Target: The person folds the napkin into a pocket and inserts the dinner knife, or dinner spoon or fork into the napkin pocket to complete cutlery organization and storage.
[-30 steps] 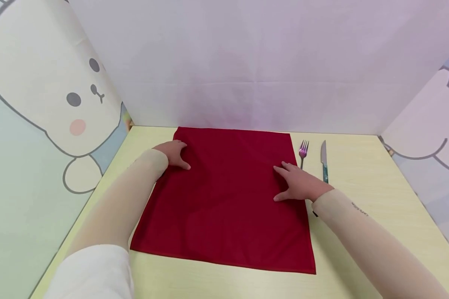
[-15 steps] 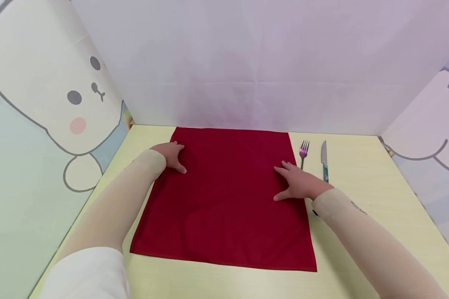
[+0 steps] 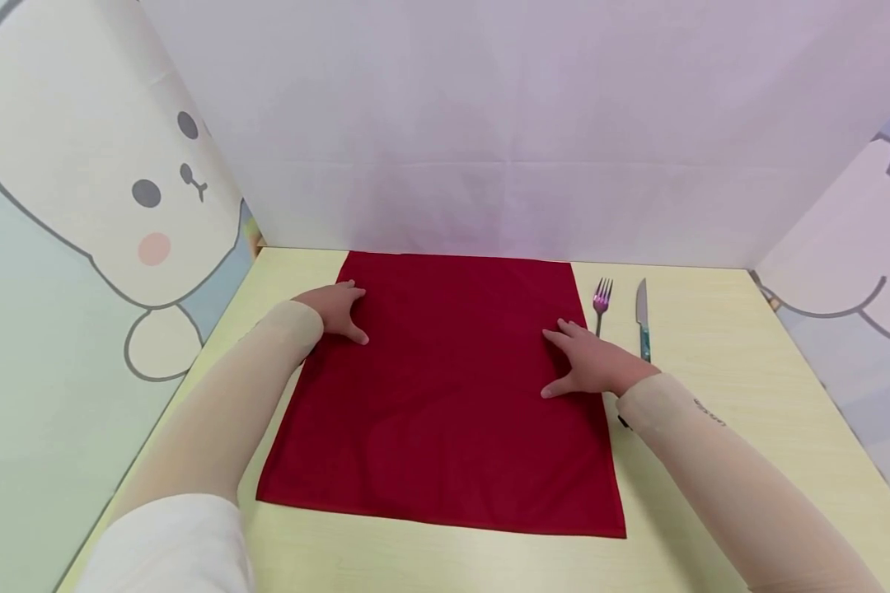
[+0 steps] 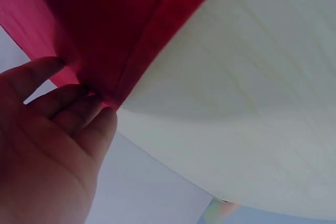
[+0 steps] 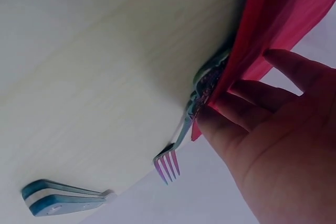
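A square red cloth (image 3: 452, 395) lies spread on the table, with faint creases across it. My left hand (image 3: 335, 311) rests on its left edge near the far corner, fingers spread and thumb extended. On the right edge, around midway, my right hand (image 3: 597, 362) touches the cloth in a similar pose. In the wrist views, the fingertips of the left hand (image 4: 47, 140) and right hand (image 5: 273, 124) meet the cloth without visibly gripping it. A purple-tined fork (image 3: 601, 298) lies beside the cloth's right edge, its handle partly hidden by my right hand and the cloth.
To the right of the fork lies a knife (image 3: 642, 309) with a teal handle, its lower end hidden behind my right forearm. The pale wooden table (image 3: 719, 329) ends at a whitish backdrop (image 3: 504, 123). A cartoon-printed sheet (image 3: 74, 247) hangs at the left.
My left hand has shifted slightly left, and the cloth's far left corner has moved a little left with it. My right hand has stayed almost still.
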Motion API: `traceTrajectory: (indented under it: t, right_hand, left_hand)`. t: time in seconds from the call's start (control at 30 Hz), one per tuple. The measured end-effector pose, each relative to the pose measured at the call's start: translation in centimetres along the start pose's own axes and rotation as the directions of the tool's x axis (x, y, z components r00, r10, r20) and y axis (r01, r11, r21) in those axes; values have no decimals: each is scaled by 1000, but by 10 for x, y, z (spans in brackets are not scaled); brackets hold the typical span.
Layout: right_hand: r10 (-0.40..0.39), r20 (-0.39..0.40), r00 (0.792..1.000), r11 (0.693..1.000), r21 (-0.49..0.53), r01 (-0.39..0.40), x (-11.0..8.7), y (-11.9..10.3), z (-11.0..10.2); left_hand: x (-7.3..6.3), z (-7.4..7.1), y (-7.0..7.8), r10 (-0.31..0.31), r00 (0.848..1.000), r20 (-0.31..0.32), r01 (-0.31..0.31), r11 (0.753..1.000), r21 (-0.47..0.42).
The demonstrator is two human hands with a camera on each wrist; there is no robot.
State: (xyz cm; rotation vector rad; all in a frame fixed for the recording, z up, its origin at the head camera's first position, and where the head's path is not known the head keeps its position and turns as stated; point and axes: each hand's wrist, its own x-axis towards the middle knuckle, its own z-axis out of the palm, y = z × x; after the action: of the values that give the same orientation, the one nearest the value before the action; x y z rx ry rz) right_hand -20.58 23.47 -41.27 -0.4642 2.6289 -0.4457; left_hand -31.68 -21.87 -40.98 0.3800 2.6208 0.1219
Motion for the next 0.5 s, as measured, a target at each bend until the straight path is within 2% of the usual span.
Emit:
traceTrajectory:
  t: [0.13,0.33,0.5]
  right_hand:
    - [-1,-7,1000,1000,-6,1,1,1,0]
    - [-2,-5,1000,1000,-16,2,0,0,0]
    - [-3,-4,1000,1000,-14,3,0,1,0]
  left_hand:
    - [0,1,-3,22,1000,0,-22,1000,-19]
    - [-2,2,-4,16,1000,24,-15,999,-49]
    - [-5,6,-5,35,999,16,-34,999,-39]
